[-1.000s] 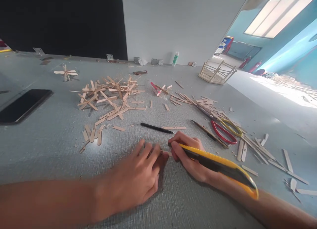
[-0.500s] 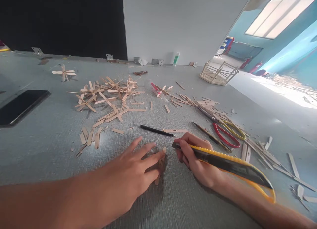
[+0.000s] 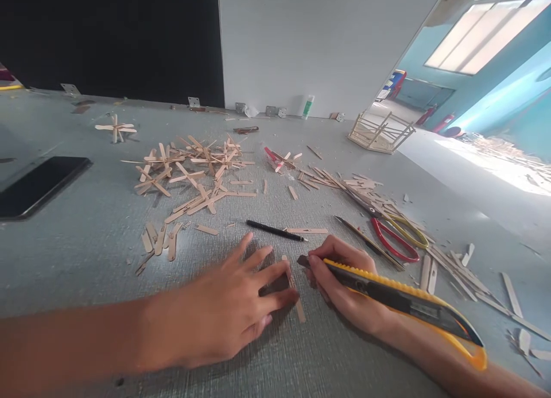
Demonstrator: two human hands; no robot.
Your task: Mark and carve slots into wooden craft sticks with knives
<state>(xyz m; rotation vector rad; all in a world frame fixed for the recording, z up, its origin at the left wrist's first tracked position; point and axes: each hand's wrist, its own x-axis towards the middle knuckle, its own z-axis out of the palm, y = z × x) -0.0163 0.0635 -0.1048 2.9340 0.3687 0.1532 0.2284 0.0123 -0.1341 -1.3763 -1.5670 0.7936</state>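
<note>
My left hand (image 3: 241,300) lies over the grey table with its fingers spread. Its fingertips touch a wooden craft stick (image 3: 300,310), which lies flat with a slot or cut mark along its middle. Just right of the stick, my right hand (image 3: 344,280) is closed around a yellow and black utility knife (image 3: 400,300). The knife's blade end points left toward the stick, apart from it, and its handle runs back over my right wrist. Beyond my hands lie a black pen (image 3: 275,230) and another slotted craft stick (image 3: 306,231).
A pile of crossed craft sticks (image 3: 193,162) spreads behind my left hand. Scissors with red and yellow handles (image 3: 394,237) and tweezers (image 3: 370,243) lie to the right among loose sticks. A phone (image 3: 41,185) rests at left; a stick frame (image 3: 381,132) stands farther back.
My left hand has shifted slightly right, and the lower end of the craft stick has swung right, so it now tilts the other way. The right hand keeps its hold on the utility knife.
</note>
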